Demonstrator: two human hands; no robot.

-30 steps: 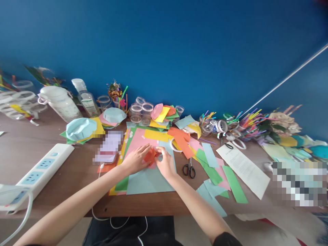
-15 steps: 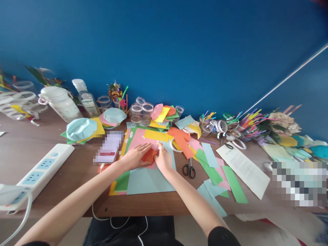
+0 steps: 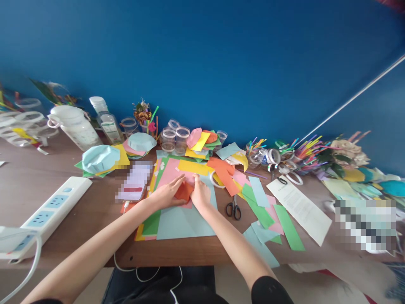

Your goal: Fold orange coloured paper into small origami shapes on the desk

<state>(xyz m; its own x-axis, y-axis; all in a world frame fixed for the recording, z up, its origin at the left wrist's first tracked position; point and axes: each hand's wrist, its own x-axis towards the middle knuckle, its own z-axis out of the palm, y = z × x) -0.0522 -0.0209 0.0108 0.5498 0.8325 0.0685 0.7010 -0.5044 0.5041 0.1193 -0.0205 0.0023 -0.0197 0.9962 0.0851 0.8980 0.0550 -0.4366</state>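
Note:
A small folded orange paper [image 3: 184,191] lies on a pile of coloured sheets at the middle of the wooden table [image 3: 66,207]. My left hand [image 3: 167,193] rests flat on its left side, fingers stretched out and pointing right. My right hand [image 3: 200,195] presses down on its right edge with the fingers together. Under the hands lies a large pale blue sheet [image 3: 186,221] over pink, yellow and green sheets.
Black scissors [image 3: 234,208] lie just right of my right hand. A phone [image 3: 134,182] sits left of the pile, a white power strip [image 3: 47,211] further left. Clear cups [image 3: 174,139], a white jug [image 3: 74,126], coloured straws [image 3: 303,152], paper strips and a printed sheet [image 3: 300,209] crowd the back and right.
Both hands came closer together and lower onto the orange paper, which now lies flatter. My right hand slid slightly left.

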